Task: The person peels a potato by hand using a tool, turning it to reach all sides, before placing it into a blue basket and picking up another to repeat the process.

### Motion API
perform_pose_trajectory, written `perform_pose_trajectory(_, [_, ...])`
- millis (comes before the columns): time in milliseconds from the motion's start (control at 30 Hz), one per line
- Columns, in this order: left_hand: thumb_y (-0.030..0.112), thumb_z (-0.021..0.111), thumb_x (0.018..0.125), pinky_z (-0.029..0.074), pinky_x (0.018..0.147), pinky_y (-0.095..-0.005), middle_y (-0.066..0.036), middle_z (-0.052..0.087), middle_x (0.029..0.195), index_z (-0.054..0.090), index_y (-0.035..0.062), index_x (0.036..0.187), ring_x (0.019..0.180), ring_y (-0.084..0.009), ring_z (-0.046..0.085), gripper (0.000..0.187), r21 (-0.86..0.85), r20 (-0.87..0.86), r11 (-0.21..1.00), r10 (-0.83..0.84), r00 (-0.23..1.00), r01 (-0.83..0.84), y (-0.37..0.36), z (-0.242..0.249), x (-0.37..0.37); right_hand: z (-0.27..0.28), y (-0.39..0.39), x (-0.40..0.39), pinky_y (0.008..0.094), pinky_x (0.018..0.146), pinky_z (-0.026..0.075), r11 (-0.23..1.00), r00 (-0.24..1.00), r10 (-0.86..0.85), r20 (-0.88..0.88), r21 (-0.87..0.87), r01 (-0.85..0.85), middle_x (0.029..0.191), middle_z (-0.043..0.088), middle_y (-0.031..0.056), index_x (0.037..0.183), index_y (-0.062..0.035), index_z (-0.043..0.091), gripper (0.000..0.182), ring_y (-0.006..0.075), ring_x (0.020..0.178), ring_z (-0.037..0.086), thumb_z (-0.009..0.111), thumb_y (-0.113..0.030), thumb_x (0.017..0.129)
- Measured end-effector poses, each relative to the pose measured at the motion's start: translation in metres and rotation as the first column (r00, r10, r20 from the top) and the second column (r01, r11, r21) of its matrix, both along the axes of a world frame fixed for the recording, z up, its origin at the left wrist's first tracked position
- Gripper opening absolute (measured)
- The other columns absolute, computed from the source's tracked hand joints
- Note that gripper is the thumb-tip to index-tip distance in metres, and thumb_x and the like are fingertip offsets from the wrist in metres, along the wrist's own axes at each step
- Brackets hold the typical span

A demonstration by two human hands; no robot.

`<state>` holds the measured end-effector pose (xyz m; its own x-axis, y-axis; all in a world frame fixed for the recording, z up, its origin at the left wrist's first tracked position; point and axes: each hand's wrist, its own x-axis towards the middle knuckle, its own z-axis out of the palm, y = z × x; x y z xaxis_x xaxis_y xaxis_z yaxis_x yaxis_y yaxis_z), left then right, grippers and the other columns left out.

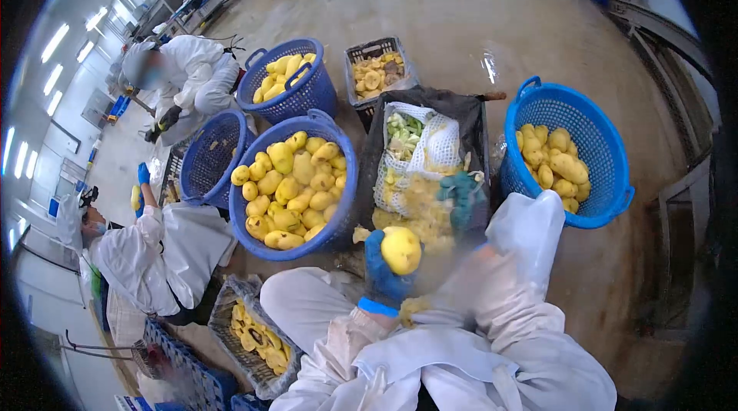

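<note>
My left hand (387, 266), in a blue glove, is closed around a yellow peeled fruit (401, 250) above the near edge of a dark-lined crate (369, 157). My right hand (463, 199), in a green glove, is over the crate's right side; its fingers are blurred, and I cannot make out what they hold. Yellow peelings (415, 207) and white foam netting (438, 146) lie in the crate. Left of it stands a blue-purple basket (344, 215) full of yellow fruit (296, 188). A blue basket (600, 115) on the right holds more fruit.
Two co-workers in white, one crouching (200, 76) and one seated (146, 257), are on the left. Near them stand a fruit basket (315, 96) and a purple basket (207, 161). Crates of fruit pieces are at the back (377, 53) and lower left (269, 384).
</note>
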<state>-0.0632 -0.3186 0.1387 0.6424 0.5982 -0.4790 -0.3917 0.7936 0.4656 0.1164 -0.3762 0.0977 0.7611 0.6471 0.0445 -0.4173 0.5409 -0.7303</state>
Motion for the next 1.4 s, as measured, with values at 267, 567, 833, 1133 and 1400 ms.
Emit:
perform_pose_trajectory(267, [0.011, 0.073, 0.074, 0.054, 0.081, -0.0412, -0.009, 0.057, 0.108, 0.042, 0.0127, 0.117, 0.094, -0.0214, 0.060, 0.053, -0.259, 0.117, 0.966, 0.023, 0.993, 0.009, 0.005, 0.034, 0.000, 0.039, -0.005, -0.012, 0.0336, 0.068, 0.052, 0.946, 0.982, 0.176, 0.072, 0.265, -0.189, 0.086, 0.064, 0.0094, 0.094, -0.0012, 0.061, 0.020, 0.0200, 0.073, 0.064, 0.053, -0.019, 0.094])
perform_pose_trajectory(567, [0.036, 0.059, 0.083, 0.053, 0.085, -0.0443, -0.011, 0.063, 0.100, 0.059, 0.0091, 0.102, 0.095, -0.0277, 0.061, 0.033, -0.302, 0.090, 0.949, 0.121, 0.989, -0.088, 0.019, 0.020, 0.005, 0.027, -0.005, -0.007, 0.0319, 0.071, 0.050, 0.988, 0.988, -0.152, 0.008, -0.026, 0.152, 0.083, 0.065, 0.0070, 0.093, 0.0001, 0.062, 0.029, 0.0179, 0.071, 0.061, 0.052, -0.027, 0.096])
perform_pose_trajectory(833, [0.039, 0.057, 0.082, 0.054, 0.084, -0.0430, -0.011, 0.063, 0.100, 0.060, 0.0087, 0.100, 0.093, -0.0281, 0.062, 0.036, -0.200, 0.083, 0.977, 0.096, 0.992, -0.077, 0.021, 0.024, 0.009, 0.037, -0.001, -0.013, 0.0302, 0.072, 0.050, 0.972, 0.984, -0.168, 0.053, -0.155, 0.174, 0.085, 0.065, 0.0075, 0.102, -0.0004, 0.061, 0.028, 0.0179, 0.073, 0.063, 0.048, -0.025, 0.096])
perform_pose_trajectory(1133, [0.041, 0.059, 0.082, 0.053, 0.086, -0.0445, -0.013, 0.063, 0.104, 0.059, 0.0064, 0.105, 0.096, -0.0297, 0.061, 0.042, -0.301, 0.157, 0.948, 0.155, 0.975, -0.102, 0.029, 0.009, 0.006, 0.054, 0.008, -0.012, 0.0306, 0.063, 0.050, 0.948, 0.951, -0.278, 0.137, -0.119, 0.295, 0.078, 0.066, 0.0072, 0.087, -0.0010, 0.063, 0.031, 0.0158, 0.066, 0.063, 0.056, -0.031, 0.094])
perform_pose_trajectory(1400, [0.042, 0.056, 0.084, 0.051, 0.087, -0.0459, -0.010, 0.062, 0.109, 0.058, 0.0101, 0.110, 0.099, -0.0284, 0.060, 0.041, -0.282, 0.084, 0.959, 0.059, 0.995, -0.033, 0.014, 0.015, 0.020, 0.046, 0.014, -0.026, 0.0310, 0.064, 0.051, 0.970, 0.970, -0.235, 0.058, -0.041, 0.238, 0.084, 0.067, 0.0099, 0.090, 0.0001, 0.062, 0.029, 0.0165, 0.067, 0.063, 0.056, -0.028, 0.095])
